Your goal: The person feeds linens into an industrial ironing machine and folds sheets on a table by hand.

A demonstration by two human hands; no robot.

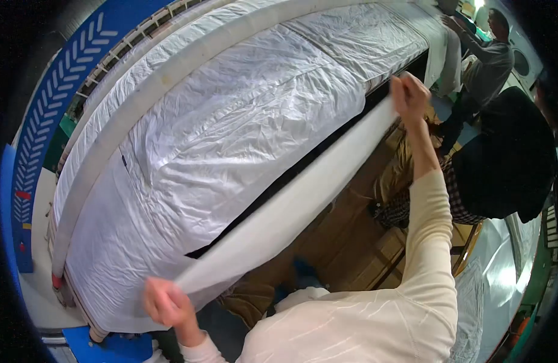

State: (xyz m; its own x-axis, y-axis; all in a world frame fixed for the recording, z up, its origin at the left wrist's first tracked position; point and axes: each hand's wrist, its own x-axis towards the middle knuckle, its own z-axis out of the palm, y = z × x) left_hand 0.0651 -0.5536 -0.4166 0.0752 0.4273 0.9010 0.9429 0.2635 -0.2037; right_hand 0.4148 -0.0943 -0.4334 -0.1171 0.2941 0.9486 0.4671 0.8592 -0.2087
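A white cloth (303, 199) is stretched taut in a long diagonal band between my two hands. My left hand (170, 300), low at the left, is closed in a fist on one end of its edge. Far off to the upper right, my right hand (410, 97) grips the other end with bent fingers. Just beyond the band, a wrinkled white sheet (255, 133) lies spread over a wide sloping surface. A narrow black strip (303, 163) shows between the sheet and the held edge. Slight blur covers both hands.
A long pale roller or padded tube (152, 91) curves over the sheet, beside a blue panel (55, 121) with white slots. A co-worker (487, 60) handles white cloth at the far end. Someone in black (502, 157) is close on my right. Brown flooring (333, 248) lies below.
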